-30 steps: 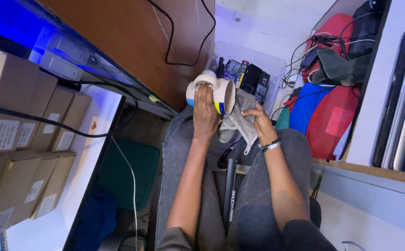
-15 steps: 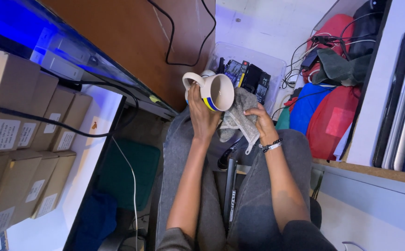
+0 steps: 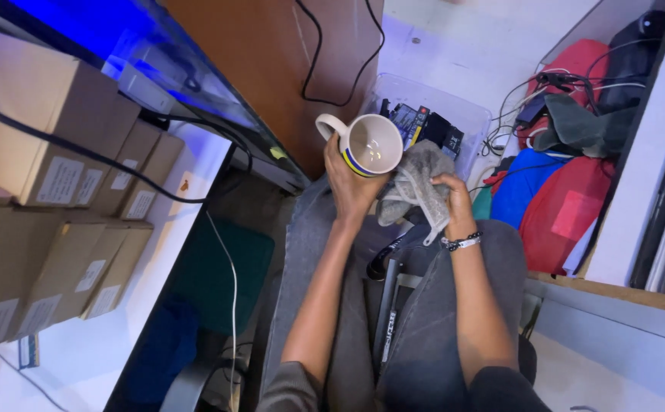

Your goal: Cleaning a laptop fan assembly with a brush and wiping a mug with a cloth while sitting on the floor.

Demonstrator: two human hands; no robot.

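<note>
At the far left, brown cardboard boxes (image 3: 65, 152) stand stacked on a white desk (image 3: 195, 175), each with a pale rectangular label. The left hand (image 3: 351, 191) closes around the cream mug (image 3: 363, 145) above the lap; it looks stiff, smooth and breakable, safest held by body or handle. The right hand (image 3: 451, 200) grips a soft grey cloth (image 3: 416, 183), just beside it.

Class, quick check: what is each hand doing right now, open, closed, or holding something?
Left hand: grip closed around the cream mug, which is tilted with its opening toward the camera.
Right hand: grip closed on the grey cloth beside the mug.
</note>
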